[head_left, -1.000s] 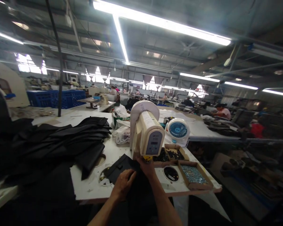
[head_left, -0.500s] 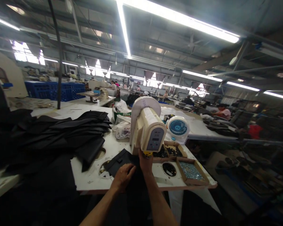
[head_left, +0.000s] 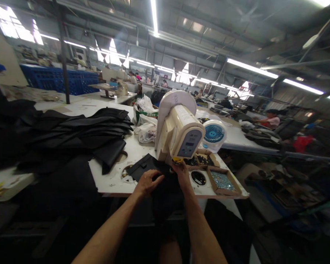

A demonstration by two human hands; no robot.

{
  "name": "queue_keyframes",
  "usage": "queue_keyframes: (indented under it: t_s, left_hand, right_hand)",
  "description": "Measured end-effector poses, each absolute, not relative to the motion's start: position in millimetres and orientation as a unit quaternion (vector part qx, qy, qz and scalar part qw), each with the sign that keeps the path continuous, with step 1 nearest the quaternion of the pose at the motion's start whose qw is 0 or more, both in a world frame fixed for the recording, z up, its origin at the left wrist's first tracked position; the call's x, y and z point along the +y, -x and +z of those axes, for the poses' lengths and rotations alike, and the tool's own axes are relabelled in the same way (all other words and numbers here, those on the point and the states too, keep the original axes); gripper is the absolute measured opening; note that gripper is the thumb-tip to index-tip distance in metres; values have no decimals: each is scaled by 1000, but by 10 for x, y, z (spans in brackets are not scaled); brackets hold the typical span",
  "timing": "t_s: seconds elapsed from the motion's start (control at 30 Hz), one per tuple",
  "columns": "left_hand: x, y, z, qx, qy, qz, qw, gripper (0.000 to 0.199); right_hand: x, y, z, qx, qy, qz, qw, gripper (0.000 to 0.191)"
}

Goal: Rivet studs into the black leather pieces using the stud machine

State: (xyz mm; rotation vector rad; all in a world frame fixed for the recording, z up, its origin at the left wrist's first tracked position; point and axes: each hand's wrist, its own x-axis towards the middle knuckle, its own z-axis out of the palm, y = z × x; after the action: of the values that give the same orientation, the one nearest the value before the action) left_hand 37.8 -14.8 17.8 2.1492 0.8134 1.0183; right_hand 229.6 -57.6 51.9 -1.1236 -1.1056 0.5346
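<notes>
Head view shows a big workshop hall with long lamps on the ceiling and other people sitting at far tables. I am at a white surface [head_left: 110,179] with round holes cut in it. On its left part lies a large pile of black fabric pieces [head_left: 79,128], matte and soft, many layers with sharp straight edges.

In the middle stands the cream machine [head_left: 178,128], smooth plastic, with a round disc at the back and a grey panel on the front face. Behind it is a small white fan [head_left: 215,134] with blue grille, and some crinkled plastic bags [head_left: 147,126].

Under the machine head lies the black fabric piece [head_left: 148,168], flat and stiff-looking, which hangs over the near edge of the surface towards me. My left hand [head_left: 148,182] lies on it with the fingers bent, pressing it flat. My right hand [head_left: 181,172] is just under the yellow tip of the machine, fingers narrow on the edge of the same piece; how tight the pinch is, I cannot tell.

I judge that I am positioning the piece under the tip. The next move needs a steady cloth and fingers kept away from the tip.

To the right are shallow cardboard trays [head_left: 224,181], one with small shiny blue-grey studs [head_left: 221,179].
</notes>
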Motion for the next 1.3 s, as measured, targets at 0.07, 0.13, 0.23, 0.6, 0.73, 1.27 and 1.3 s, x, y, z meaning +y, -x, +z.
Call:
queue_keyframes:
  t_s: [0.07,0.13,0.23,0.6,0.73,1.27,1.3]
  left_hand:
    - [-140,-385,159,307,-813,388,307,29]
    - [-134,-391,140,303,-814,394,301,29]
    - [-133,-394,126,301,-810,411,289,28]
    - [-158,-376,143,301,-805,438,265,30]
    - [-170,-367,160,302,-803,437,270,29]
    - [-159,-339,180,338,-775,426,322,39]
    - [-164,-323,186,352,-761,430,334,41]
  right_hand:
    - [-726,-2411,439,-482,547,220,648,55]
    - [-849,-2501,360,-481,600,228,598,60]
    - [-954,-2565,283,-486,654,272,511,50]
    - [-907,-2509,278,-329,548,468,610,46]
    - [-882,-2514,268,-331,542,482,604,39]
    - [-889,-2564,131,-400,565,365,623,26]
    - [-900,-2575,116,-402,576,331,630,24]
